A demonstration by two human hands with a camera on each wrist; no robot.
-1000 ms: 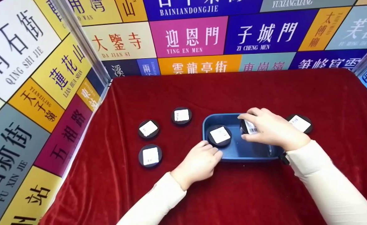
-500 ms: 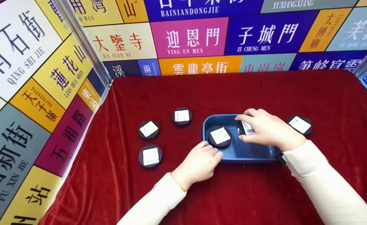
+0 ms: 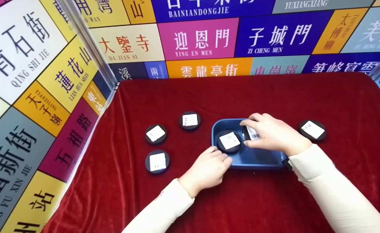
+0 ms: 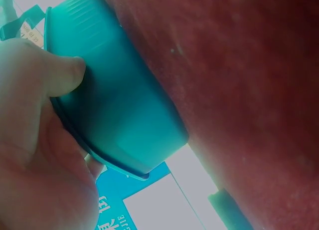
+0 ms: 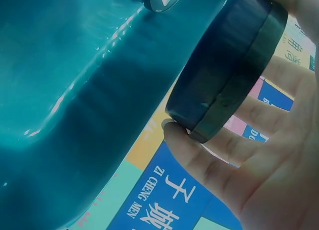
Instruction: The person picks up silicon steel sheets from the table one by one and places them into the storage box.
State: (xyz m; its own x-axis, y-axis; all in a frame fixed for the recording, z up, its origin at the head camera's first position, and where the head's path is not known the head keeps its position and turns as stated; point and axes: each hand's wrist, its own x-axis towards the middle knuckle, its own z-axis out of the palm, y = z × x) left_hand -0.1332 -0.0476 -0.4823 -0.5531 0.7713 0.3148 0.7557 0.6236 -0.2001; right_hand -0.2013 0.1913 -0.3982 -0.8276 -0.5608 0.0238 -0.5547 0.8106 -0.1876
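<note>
My left hand (image 3: 205, 171) grips the near left corner of a blue plastic bin (image 3: 258, 159); in the left wrist view its thumb presses the outer wall (image 4: 124, 100) and the fingers go over the rim. Inside the bin, at the left end, lies a round black tub (image 3: 229, 141) with a white label on top. Over the bin, my right hand (image 3: 272, 134) holds a second round black tub (image 3: 251, 133), tilted, between thumb and fingers. The right wrist view shows this tub's dark side (image 5: 224, 65) close beside the bin's wall.
Left of the bin, several similar tubs lie label up: one at the back (image 3: 190, 121), one in the middle (image 3: 156, 134), one nearer (image 3: 157, 161). Another tub (image 3: 312, 130) lies to the right. Dark red cloth (image 3: 254, 200) covers the table, with printed panels (image 3: 199, 38) behind.
My right hand has moved slightly left with its tub, closer to the one lying in the bin. The left hand has kept its grip on the bin.
</note>
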